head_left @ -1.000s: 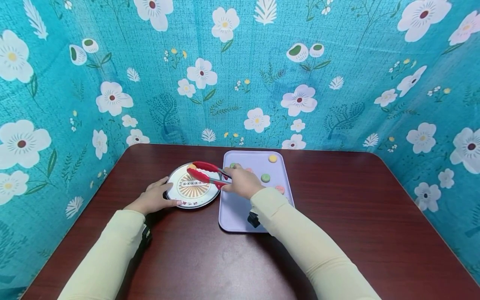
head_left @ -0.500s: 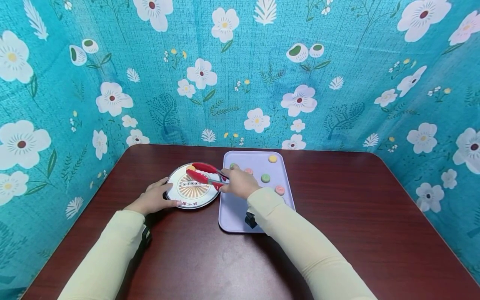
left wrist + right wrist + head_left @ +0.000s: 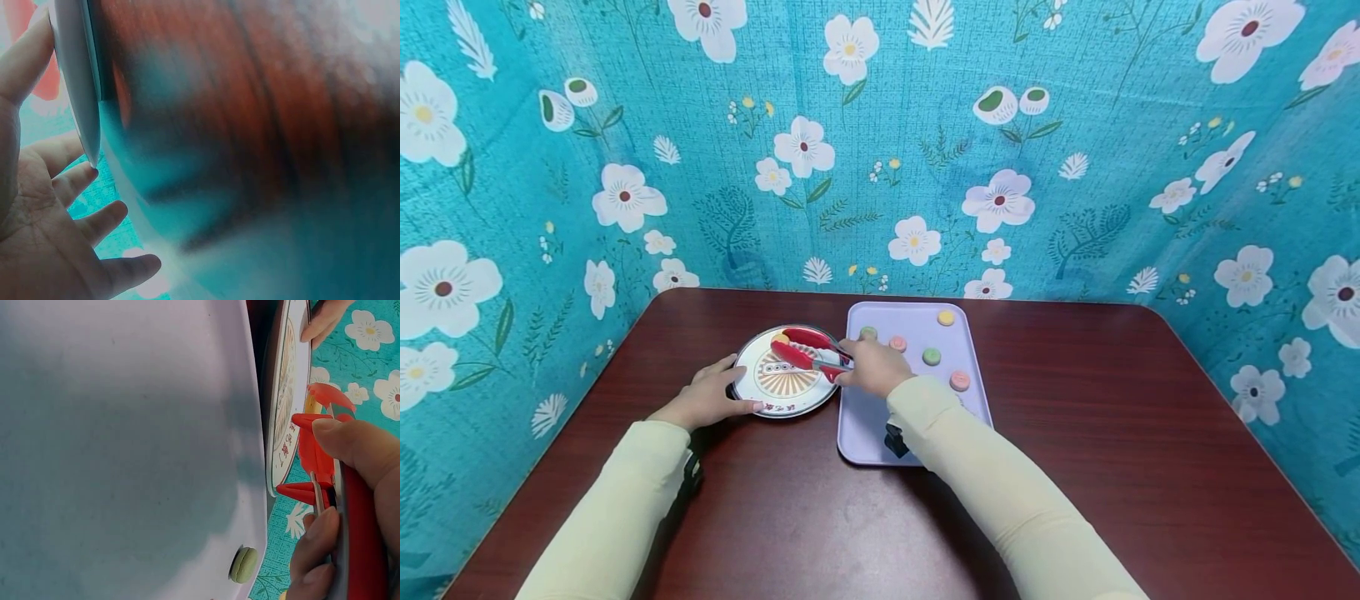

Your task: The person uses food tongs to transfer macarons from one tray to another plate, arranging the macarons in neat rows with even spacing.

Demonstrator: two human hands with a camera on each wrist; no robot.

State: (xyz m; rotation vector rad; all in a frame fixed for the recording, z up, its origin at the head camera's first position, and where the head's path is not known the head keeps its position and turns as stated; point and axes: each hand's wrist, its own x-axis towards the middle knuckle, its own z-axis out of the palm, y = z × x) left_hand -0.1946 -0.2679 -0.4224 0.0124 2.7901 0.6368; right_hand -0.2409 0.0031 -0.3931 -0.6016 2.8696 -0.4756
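Your left hand (image 3: 706, 398), fingers straight, touches the plate (image 3: 811, 400)'s left rim, likely to steady it. Your right hand (image 3: 874, 367) grips red tongs (image 3: 793, 355) over the plate, tips at the yellow macaron (image 3: 781, 338), far side; pinch unclear. Lavender tray (image 3: 865, 429): just right of plate, probably for short reach.

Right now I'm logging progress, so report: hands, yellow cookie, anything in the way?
Left hand touching plate. Right hand holding tongs. Yellow cookie at tongs' tips, grip unclear. Nothing seen blocking tongs from plate.
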